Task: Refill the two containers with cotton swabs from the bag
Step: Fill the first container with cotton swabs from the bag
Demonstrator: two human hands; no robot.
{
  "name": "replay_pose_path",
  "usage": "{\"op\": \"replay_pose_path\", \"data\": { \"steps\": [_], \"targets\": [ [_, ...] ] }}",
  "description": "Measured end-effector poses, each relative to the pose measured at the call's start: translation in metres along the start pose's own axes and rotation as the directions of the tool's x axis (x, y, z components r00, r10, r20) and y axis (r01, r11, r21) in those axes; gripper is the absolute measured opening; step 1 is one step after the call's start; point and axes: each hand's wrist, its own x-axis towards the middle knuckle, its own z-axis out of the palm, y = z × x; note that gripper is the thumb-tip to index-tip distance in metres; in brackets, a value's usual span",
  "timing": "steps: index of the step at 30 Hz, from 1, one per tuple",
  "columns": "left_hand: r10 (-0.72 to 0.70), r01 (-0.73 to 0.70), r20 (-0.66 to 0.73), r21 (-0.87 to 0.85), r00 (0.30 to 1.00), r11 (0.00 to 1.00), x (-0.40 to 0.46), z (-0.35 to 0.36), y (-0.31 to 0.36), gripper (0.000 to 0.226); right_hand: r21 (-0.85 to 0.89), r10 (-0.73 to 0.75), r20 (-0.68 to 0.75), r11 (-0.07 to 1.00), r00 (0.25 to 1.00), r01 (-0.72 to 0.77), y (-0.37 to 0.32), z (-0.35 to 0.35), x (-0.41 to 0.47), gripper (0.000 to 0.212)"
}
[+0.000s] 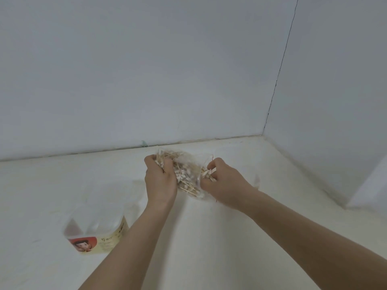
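Note:
A clear plastic bag (188, 174) full of wooden-stick cotton swabs is held above the white surface, near the back wall. My left hand (160, 181) grips the bag's left side, fingers curled round a bundle of swabs. My right hand (222, 183) pinches the bag's right edge, with a few swab tips showing at its fingers. A clear plastic container (96, 229) with a cream and red label stands at the lower left, beside my left forearm. A second clear container (117, 191) seems to sit just behind it, faint and hard to make out.
The white surface (230, 237) runs to a pale wall (146, 80) at the back and another wall on the right, meeting in a corner (262, 135). A white block edge (368, 185) juts in at the far right.

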Motion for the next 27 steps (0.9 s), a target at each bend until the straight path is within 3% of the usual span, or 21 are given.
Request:
{"op": "replay_pose_path", "data": {
  "steps": [3,10,15,21,27],
  "targets": [
    [-0.001,0.001,-0.008,0.011,1.000,1.000,-0.001,0.001,-0.001,0.038,0.081,0.014,-0.070,0.997,0.997,-0.009,-0.002,0.005,0.000,0.030],
    [-0.015,0.015,-0.008,-0.014,1.000,1.000,-0.002,0.004,0.003,0.039,0.017,-0.057,-0.222,0.998,0.973,0.062,-0.005,0.016,-0.002,0.023],
    [-0.037,0.037,-0.004,-0.015,0.999,0.999,-0.003,0.003,0.007,0.041,0.089,-0.082,-0.349,0.989,0.934,0.120,-0.005,0.017,-0.002,0.022],
    [-0.042,0.042,-0.012,0.003,0.999,0.999,-0.002,0.003,0.009,0.038,0.094,-0.121,-0.394,0.981,0.911,0.171,-0.006,0.014,-0.001,0.018],
    [-0.069,0.068,0.023,0.053,0.997,0.996,0.000,0.010,0.007,0.040,0.106,-0.061,-0.340,0.989,0.938,0.103,0.001,0.016,0.013,0.017]
  ]
}}
